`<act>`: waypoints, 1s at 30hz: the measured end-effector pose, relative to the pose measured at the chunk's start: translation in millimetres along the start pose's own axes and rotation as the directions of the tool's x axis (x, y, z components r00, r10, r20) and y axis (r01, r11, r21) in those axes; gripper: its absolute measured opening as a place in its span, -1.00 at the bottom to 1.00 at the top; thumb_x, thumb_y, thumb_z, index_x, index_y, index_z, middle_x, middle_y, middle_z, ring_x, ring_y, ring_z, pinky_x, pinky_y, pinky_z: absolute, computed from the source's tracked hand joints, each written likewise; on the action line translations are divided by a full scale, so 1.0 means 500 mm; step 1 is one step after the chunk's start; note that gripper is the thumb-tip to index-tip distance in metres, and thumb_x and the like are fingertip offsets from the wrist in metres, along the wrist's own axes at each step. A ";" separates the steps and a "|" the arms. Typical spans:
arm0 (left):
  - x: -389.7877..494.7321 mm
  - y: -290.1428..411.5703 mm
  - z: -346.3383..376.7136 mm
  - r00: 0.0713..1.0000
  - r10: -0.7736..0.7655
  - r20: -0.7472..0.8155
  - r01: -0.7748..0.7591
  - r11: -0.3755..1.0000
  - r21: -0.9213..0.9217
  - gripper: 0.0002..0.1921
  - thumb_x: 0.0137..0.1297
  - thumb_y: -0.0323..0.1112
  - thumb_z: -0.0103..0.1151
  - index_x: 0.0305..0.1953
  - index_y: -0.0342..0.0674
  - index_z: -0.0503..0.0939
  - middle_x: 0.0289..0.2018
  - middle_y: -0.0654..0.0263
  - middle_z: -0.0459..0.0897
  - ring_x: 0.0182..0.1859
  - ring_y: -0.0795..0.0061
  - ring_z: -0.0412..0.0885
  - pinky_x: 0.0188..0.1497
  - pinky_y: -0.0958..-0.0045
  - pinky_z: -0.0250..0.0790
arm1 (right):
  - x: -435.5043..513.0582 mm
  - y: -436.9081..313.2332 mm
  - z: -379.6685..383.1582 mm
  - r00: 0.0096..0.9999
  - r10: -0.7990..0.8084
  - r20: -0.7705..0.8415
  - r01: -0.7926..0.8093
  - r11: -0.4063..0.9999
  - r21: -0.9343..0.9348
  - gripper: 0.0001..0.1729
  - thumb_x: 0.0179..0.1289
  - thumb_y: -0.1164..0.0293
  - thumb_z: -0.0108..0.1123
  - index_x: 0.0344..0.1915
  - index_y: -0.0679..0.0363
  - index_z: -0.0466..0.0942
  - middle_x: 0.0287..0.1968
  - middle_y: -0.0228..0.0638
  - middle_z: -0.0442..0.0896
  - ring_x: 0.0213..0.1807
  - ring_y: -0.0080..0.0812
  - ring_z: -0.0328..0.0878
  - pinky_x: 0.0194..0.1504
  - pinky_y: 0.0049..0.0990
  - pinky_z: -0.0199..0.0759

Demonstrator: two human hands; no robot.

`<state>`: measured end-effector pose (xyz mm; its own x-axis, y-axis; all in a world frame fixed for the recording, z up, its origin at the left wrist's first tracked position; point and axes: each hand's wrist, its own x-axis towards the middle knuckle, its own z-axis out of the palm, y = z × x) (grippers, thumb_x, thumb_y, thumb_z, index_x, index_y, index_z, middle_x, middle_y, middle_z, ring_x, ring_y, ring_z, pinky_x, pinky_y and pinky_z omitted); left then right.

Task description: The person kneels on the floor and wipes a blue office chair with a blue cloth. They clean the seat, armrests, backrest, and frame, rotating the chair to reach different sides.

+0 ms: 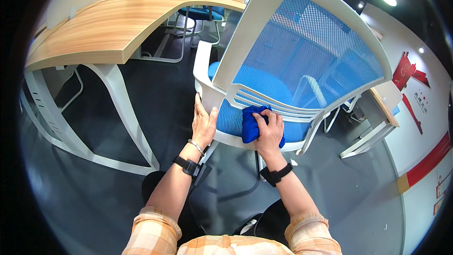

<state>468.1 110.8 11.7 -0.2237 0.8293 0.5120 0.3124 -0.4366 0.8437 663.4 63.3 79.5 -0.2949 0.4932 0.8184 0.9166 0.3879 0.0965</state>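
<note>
A white-framed office chair with a blue mesh back (300, 53) stands before me, its back turned towards me. My right hand (270, 131) grips a bunched blue cloth (250, 127) against the slatted lower part of the backrest, above the blue seat. On the chair's left side, my left hand (204, 122) lies against the white frame just below the armrest (202, 58), its fingers pointing up and the thumb spread apart. That hand holds no loose object. The cloth's far side and part of the seat are hidden.
A wood-topped desk (106, 24) with white metal legs curves around the left and back, with low partitions behind it. Another blue chair (201, 13) is beyond the desk's edge. At right are a second desk (384, 108) and a white wall with red decorations (407, 71).
</note>
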 end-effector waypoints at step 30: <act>0.007 -0.014 -0.007 0.999 -0.011 0.041 0.016 0.990 -0.137 -0.16 0.44 0.30 -0.35 0.43 -0.34 -0.04 0.35 -0.17 0.20 0.38 -0.10 0.22 0.40 0.19 0.08 | 0.145 -0.048 -0.016 0.974 -0.167 -0.156 0.176 0.983 0.042 -0.59 -0.06 0.56 0.20 -0.10 0.12 0.62 0.02 -0.39 0.56 0.09 -0.09 0.42 0.13 -0.16 0.24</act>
<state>462.1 115.5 7.9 -0.1893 0.8475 0.4958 0.1792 -0.4667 0.8661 622.0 83.5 141.3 -0.3986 0.2940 0.8687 0.8382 0.5011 0.2150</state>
